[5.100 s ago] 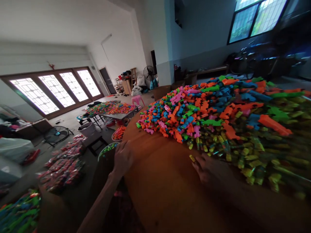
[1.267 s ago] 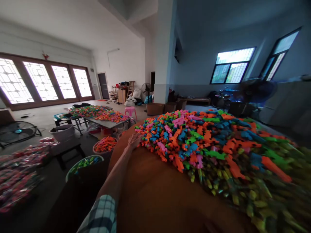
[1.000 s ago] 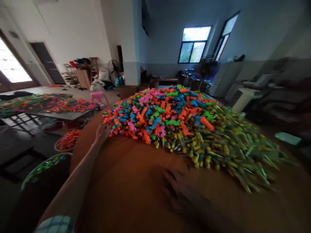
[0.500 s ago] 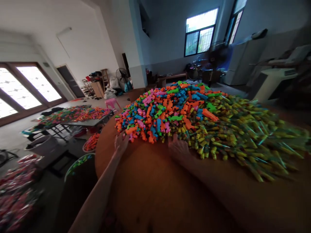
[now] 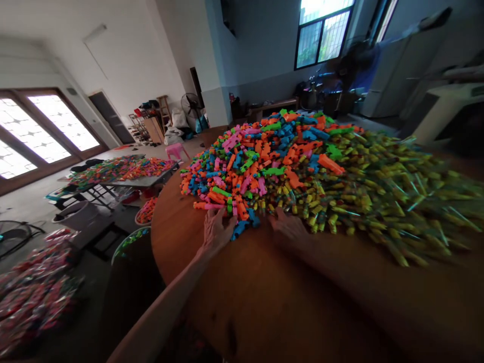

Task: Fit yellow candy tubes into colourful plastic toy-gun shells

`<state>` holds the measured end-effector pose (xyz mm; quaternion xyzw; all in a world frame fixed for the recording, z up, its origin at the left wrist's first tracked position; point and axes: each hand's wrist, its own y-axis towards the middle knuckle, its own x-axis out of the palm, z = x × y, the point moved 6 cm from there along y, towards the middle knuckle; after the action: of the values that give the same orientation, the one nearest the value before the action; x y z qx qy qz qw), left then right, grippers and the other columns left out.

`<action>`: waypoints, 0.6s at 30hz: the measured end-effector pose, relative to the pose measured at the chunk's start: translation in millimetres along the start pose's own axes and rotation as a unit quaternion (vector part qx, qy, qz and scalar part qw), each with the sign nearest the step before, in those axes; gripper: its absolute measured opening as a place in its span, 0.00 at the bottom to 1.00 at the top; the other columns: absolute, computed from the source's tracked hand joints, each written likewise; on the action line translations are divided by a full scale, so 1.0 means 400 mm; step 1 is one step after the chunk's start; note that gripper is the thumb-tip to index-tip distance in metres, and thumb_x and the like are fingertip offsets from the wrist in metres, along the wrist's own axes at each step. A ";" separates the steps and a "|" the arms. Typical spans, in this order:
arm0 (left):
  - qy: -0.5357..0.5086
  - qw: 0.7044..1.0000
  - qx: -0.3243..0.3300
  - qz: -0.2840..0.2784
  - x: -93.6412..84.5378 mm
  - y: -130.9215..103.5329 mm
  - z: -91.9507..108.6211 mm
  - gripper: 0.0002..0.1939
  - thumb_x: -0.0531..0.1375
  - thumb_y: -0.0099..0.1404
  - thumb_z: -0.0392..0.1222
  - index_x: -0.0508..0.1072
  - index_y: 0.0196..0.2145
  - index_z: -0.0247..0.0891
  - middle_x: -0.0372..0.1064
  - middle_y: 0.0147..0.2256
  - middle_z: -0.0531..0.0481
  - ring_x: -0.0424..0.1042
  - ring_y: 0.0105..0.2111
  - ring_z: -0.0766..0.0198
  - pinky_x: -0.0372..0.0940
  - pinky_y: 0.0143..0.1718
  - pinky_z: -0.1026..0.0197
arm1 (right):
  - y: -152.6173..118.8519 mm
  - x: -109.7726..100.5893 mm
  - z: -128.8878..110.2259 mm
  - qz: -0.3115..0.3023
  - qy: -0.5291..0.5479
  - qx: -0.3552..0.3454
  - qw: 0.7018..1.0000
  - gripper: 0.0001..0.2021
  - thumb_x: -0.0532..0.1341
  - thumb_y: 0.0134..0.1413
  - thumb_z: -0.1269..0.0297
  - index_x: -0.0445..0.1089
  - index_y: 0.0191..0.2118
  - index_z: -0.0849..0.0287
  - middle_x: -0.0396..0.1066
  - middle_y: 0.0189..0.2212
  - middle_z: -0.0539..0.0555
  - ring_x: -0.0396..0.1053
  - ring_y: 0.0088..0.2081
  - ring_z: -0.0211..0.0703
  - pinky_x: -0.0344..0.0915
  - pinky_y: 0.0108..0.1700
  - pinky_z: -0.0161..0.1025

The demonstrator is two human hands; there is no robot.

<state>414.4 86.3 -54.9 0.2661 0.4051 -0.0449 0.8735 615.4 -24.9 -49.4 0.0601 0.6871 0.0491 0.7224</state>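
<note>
A heap of small plastic toy pieces (image 5: 260, 151) in orange, blue, green and pink lies on the round wooden table (image 5: 264, 282); some look like toy pistols. Against its front edge rests my left hand (image 5: 217, 229), fingers spread and touching several pieces. A blue piece (image 5: 242, 229) lies just right of those fingers. My right hand (image 5: 289, 229) is low at the near edge of a pile of yellow pieces with clear, stick-like parts (image 5: 363, 201). Its index finger is stretched out, and no held piece shows; the other fingers are dim.
Left of the table stand a tub with green pieces (image 5: 128, 242) and a basket of orange pieces (image 5: 147, 209). Farther off, another table (image 5: 151, 181) carries more colourful pieces. Shiny wrapped packs (image 5: 41, 287) cover the floor at left. A pink stool (image 5: 177, 150) stands behind.
My left hand has moved right along the front of the heap, and several toy pieces now bunch by its fingers, a blue one nearer me. My right hand has shifted slightly; the view has tilted.
</note>
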 end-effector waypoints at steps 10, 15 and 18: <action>0.059 0.979 0.187 0.062 -0.086 -0.111 0.092 0.19 0.58 0.70 0.43 0.70 0.58 0.43 0.67 0.51 0.41 0.65 0.53 0.49 0.65 0.56 0.45 | -0.164 0.013 0.010 0.039 0.032 -0.032 0.998 0.22 0.53 0.58 0.74 0.71 0.57 0.61 0.68 0.52 0.66 0.67 0.44 0.51 0.61 0.38 0.42; 0.136 0.943 0.302 -0.026 -0.059 -0.127 0.222 0.16 0.56 0.70 0.41 0.73 0.54 0.44 0.69 0.50 0.41 0.64 0.55 0.47 0.64 0.57 0.43 | -0.187 -0.006 0.013 0.047 0.125 -0.045 0.990 0.16 0.52 0.64 0.70 0.75 0.49 0.62 0.70 0.41 0.62 0.65 0.37 0.45 0.59 0.39 0.42; 0.201 0.919 0.326 -0.092 -0.001 -0.098 0.263 0.22 0.56 0.65 0.36 0.72 0.57 0.42 0.68 0.55 0.37 0.60 0.60 0.40 0.61 0.58 0.36 | -0.197 -0.030 0.005 0.049 0.134 -0.072 0.987 0.18 0.55 0.58 0.69 0.74 0.51 0.65 0.70 0.42 0.63 0.66 0.39 0.48 0.59 0.39 0.43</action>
<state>474.8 0.0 -15.7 0.5007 0.5577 -0.2003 0.6309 616.0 -104.6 -49.7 0.0339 0.7684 0.1416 0.6232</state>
